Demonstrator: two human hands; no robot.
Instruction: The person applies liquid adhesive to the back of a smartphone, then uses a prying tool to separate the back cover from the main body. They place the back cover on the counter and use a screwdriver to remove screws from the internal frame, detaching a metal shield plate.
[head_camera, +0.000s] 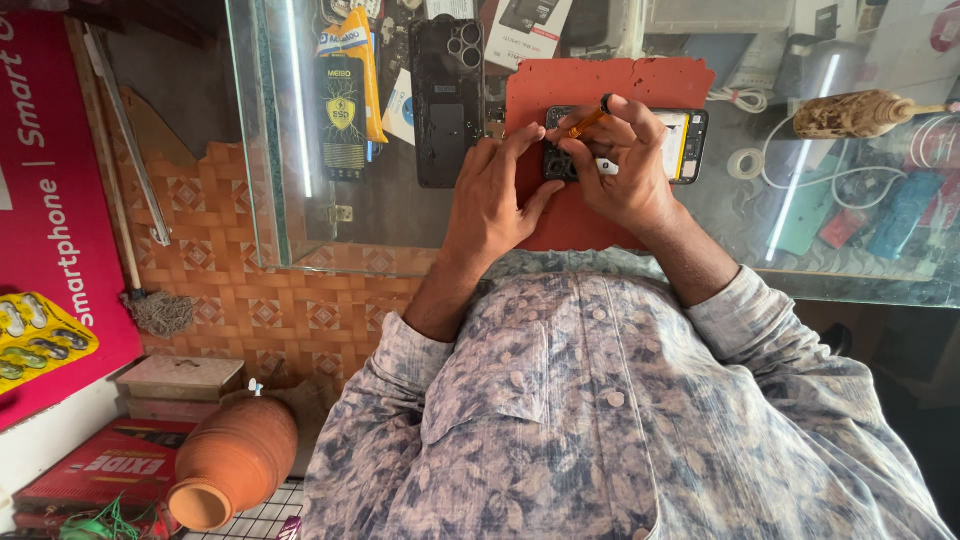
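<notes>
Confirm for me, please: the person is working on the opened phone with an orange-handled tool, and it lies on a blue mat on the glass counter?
Not quite: the head view shows a red mat, not blue. The opened phone lies on it on the glass counter, and the right hand holds the orange-handled tool.

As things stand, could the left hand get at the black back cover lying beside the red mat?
Probably yes. The left hand rests on the red mat at the opened phone, and the black back cover lies just beside it on the glass counter, nothing between them.

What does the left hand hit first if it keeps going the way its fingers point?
Likely the opened phone on the red mat: the left hand points at its camera end, fingertips seemingly touching it beside the right hand. Depth unclear.
</notes>
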